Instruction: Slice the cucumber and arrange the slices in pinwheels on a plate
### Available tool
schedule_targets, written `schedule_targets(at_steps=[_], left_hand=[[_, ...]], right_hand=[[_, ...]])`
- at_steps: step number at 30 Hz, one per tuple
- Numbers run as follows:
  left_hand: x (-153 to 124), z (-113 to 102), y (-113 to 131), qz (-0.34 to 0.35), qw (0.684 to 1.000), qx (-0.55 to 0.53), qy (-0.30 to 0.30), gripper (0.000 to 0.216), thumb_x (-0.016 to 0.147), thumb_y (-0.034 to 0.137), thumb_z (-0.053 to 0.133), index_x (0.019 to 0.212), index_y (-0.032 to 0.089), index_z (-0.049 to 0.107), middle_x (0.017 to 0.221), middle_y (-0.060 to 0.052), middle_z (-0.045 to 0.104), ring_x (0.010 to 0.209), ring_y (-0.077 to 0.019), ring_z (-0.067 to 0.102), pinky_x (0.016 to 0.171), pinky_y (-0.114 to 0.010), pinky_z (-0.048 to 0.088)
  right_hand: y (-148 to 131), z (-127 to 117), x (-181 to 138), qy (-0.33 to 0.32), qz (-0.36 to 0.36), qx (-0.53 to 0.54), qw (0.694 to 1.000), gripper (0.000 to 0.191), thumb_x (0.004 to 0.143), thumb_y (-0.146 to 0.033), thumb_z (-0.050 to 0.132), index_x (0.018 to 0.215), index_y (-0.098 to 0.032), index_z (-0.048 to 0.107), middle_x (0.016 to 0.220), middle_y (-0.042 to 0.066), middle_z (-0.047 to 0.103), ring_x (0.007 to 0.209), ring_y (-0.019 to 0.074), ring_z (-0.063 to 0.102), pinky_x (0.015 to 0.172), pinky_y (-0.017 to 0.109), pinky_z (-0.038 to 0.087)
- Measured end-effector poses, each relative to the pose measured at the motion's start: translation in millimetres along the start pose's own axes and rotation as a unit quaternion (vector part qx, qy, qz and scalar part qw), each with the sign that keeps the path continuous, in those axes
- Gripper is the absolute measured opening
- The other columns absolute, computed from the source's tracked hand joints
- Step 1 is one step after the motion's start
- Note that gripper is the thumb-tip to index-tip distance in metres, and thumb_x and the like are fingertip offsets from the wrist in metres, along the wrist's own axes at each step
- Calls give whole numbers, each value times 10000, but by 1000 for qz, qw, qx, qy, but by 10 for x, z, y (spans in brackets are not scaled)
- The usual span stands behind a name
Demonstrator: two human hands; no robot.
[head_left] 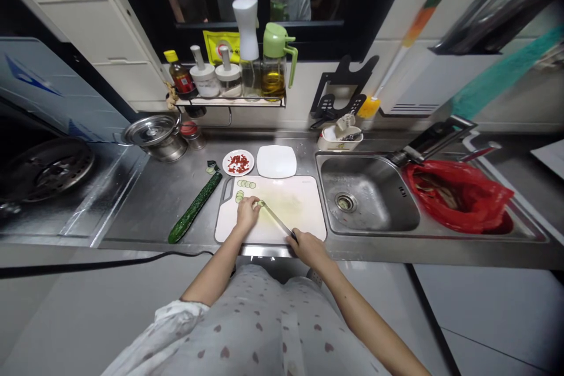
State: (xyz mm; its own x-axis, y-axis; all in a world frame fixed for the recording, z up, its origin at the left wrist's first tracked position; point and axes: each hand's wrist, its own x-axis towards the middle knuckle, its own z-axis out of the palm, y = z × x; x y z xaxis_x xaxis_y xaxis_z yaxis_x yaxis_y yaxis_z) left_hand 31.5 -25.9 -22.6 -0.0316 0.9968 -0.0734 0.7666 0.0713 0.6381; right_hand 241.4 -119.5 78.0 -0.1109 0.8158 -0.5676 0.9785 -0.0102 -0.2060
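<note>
My right hand [308, 247] grips a kitchen knife [277, 218] by its dark handle, the blade slanting up and left over the white cutting board [304, 194]. Beside the knife's tip, the bent fingers of my left hand [248, 214] close on a few small cucumber slices [261, 204]; the fingers partly hide them. A short row of cut cucumber slices [246, 184] lies near the board's top left, with a small stack of slices [239, 195] below it. Left of the board, a long green cucumber [194, 210] rests on the steel counter.
Behind the board are a plate of chopped red pieces [238, 163] and a white square plate [277, 161]. Cucumber end scraps [212, 167] lie nearby. A steel pot [155, 136] stands back left. To the right are the sink [370, 188] and a red plastic bag [458, 197].
</note>
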Motion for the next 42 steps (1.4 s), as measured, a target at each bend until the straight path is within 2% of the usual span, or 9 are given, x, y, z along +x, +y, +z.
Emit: schedule_targets(at_steps=[17, 42], left_hand=[[2, -1, 6, 4, 1000, -9, 4, 166, 811, 196, 611, 959, 198, 685, 889, -64, 616, 902, -206, 554, 851, -323, 430], [12, 31, -43, 18, 999, -10, 30, 179, 791, 175, 625, 947, 187, 713, 869, -71, 638, 895, -210, 564, 851, -328, 437]], right_hand=[[56, -158, 117, -27, -17, -30, 999, 322, 970, -407, 378, 1113, -195, 575, 1072, 139, 685, 1005, 268, 648, 761, 323, 430], [-42, -134, 169, -28, -20, -41, 999, 342, 969, -401, 372, 1141, -181, 569, 1111, 146, 679, 1037, 258, 638, 772, 323, 435]])
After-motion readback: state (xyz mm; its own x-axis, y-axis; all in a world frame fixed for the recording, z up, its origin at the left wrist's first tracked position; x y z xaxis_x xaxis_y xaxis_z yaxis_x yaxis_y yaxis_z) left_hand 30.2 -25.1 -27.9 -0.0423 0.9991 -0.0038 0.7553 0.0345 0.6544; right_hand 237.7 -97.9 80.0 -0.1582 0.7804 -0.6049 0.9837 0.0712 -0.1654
